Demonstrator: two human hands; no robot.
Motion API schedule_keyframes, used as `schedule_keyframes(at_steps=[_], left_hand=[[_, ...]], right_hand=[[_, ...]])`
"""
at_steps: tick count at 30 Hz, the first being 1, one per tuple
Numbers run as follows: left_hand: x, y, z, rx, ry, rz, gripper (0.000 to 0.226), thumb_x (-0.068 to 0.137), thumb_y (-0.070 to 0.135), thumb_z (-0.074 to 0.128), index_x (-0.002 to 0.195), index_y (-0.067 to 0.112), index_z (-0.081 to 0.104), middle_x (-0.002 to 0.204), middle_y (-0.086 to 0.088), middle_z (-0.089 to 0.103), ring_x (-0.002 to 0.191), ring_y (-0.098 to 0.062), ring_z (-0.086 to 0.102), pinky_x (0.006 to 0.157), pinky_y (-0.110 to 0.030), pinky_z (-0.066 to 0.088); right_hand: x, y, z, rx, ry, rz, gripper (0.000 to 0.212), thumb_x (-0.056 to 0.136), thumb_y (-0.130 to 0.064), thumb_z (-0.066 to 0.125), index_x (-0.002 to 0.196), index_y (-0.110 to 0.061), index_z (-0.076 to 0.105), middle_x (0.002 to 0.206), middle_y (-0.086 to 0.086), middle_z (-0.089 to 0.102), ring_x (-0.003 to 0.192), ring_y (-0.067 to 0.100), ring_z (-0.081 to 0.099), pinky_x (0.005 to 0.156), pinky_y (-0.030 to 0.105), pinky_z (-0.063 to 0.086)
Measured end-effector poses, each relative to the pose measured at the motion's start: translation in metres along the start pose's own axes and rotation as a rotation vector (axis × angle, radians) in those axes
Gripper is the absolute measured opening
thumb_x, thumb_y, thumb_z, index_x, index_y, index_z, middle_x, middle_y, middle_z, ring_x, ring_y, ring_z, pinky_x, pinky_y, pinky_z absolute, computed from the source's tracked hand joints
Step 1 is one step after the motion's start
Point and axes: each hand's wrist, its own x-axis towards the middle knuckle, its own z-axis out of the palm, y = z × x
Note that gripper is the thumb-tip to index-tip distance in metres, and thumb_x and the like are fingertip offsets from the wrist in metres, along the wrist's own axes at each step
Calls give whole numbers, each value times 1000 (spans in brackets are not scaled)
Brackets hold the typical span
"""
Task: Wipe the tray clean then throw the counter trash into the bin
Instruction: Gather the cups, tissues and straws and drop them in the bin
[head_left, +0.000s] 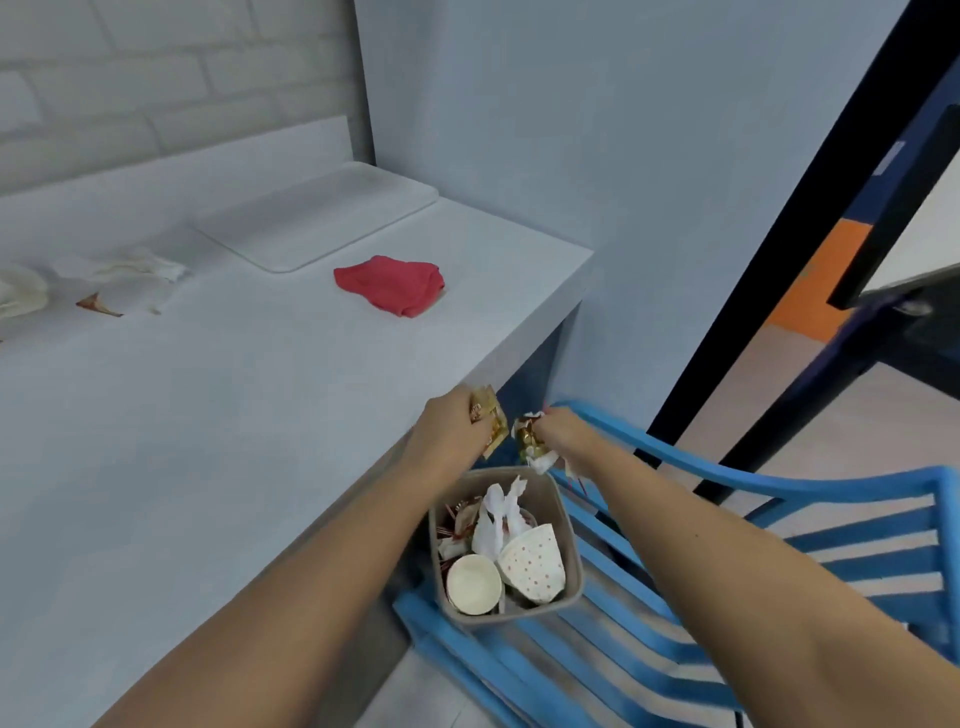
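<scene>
A grey-beige square plastic bin (570, 561) stands on the seat of a blue slatted plastic chair (779, 519), just beside the right edge of the desk. In it lie a plain white paper cup (474, 583) and a white paper cup with red dots (535, 564), both on their sides with their mouths turned up. Behind them are crumpled white tissue (498, 514) and red-striped wrappers (454, 525).

Both hands hang above the far rim of the bin. The left hand (452, 426) has its fingers curled round a gold foil wrapper (489, 422). The right hand (563, 431) grips a crumpled wad of gold and white wrappers (532, 441).

On the white desk (208, 415), a white rectangular tray with rounded corners (317, 218) lies at the far right corner, against the wall. A red folded cloth (389, 283) lies just in front of it. Well to the left are crumpled white tissues (130, 270) and a small torn brown wrapper scrap (98, 304), with a cream crumpled thing (18, 291) cut off at the left edge of the view.

A white brick wall (156, 78) runs behind the desk and a pale blue wall (571, 156) stands to its right. Further right is a dark door frame (779, 260), with an orange panel (821, 270) beyond it.
</scene>
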Motion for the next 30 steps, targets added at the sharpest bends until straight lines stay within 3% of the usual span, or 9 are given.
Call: schedule_keyframes(at_steps=[6,9,12,13,15,17,19,23,30], left_hand=[[-14,-32,54,94,-86,-148,10,92,21,50,91,12,50,88,-4,58,83,-17,59,70,-29,49],[-16,-49,67,90,-98,-218,13,93,23,49,94,10,51,92,-6,61,86,-17,60,77,-32,53],[-15,-62,74,99,-105,-270,20,93,22,49,110,11,53,106,-7,63,96,-18,61,84,-31,53],[-14,-65,76,107,-103,-282,25,93,22,50,116,12,53,110,-6,63,99,-19,61,86,-30,52],[-10,-73,81,138,-108,-301,32,92,22,51,123,12,50,114,-7,63,103,-20,61,87,-30,51],[-6,-82,87,186,-127,-331,38,90,25,54,125,12,49,114,-8,63,103,-21,62,87,-31,52],[-2,-89,94,229,-146,-345,41,88,27,57,126,12,48,115,-7,63,104,-21,62,86,-30,51],[10,-95,106,321,-150,-342,52,86,24,63,129,9,39,128,-11,51,116,-24,52,94,-32,47],[21,-92,117,310,-200,-388,87,77,38,71,142,9,20,145,-12,28,133,-28,31,106,-37,36]], right_hand=[[36,55,31,-22,27,159,35,94,-14,43,61,-21,33,67,-4,36,57,7,33,54,16,31],[48,74,45,-55,-67,191,33,93,-10,43,64,-21,34,68,-4,38,58,6,35,54,17,33],[51,83,57,-100,-164,185,12,92,-10,45,93,-6,56,90,7,57,80,17,57,64,25,51],[54,85,60,-125,-174,159,21,91,-11,46,107,-4,57,102,11,60,90,22,60,73,30,55],[56,85,59,-194,-199,109,26,89,-11,46,111,-4,57,103,11,60,87,20,58,74,28,53],[54,82,54,-257,-201,85,12,89,-9,44,93,-4,54,87,7,54,67,13,49,57,19,42],[55,80,49,-288,-187,69,12,88,-5,42,77,-9,45,76,3,46,62,10,42,50,18,32],[57,78,40,-321,-193,11,11,88,-5,41,97,-8,48,91,6,48,83,17,47,53,19,32],[49,71,33,-411,-256,-57,31,90,-6,43,119,0,52,96,7,48,88,17,46,64,22,38]])
